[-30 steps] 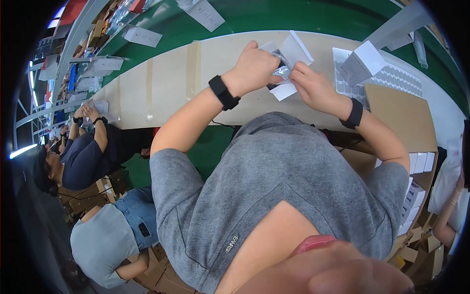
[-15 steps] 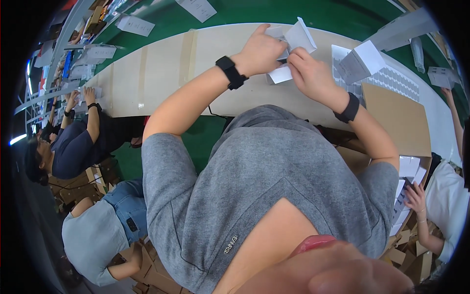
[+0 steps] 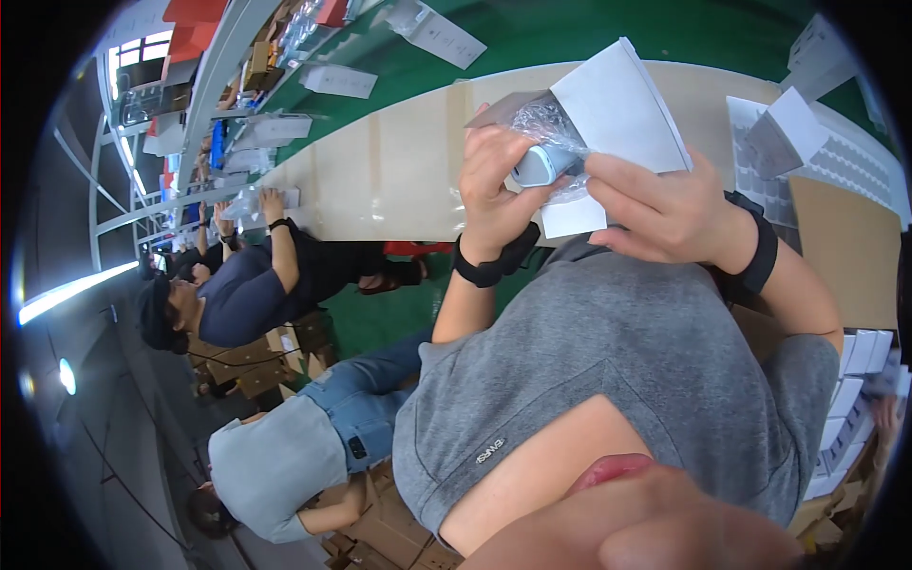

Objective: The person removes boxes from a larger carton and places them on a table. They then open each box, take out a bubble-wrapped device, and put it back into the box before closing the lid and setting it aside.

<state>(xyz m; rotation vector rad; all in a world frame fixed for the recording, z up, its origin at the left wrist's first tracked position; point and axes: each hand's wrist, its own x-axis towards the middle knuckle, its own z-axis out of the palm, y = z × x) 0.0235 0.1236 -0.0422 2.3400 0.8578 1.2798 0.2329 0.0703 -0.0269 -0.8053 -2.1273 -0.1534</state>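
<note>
The pale desk (image 3: 408, 180) stretches across, a brown carton (image 3: 845, 247) near its right end. Over the desk, an open white box (image 3: 622, 109) is between both hands, flaps spread. The right hand (image 3: 660, 204) holds its right side, fingertips at clear plastic (image 3: 543, 121); the left hand (image 3: 494, 180) curls around a pale-blue object (image 3: 539, 166) at the box's opening.

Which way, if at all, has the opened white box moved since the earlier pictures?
Yes, toward the head camera: the opened white box looks larger, while the table behind it looks about the same size.
</note>
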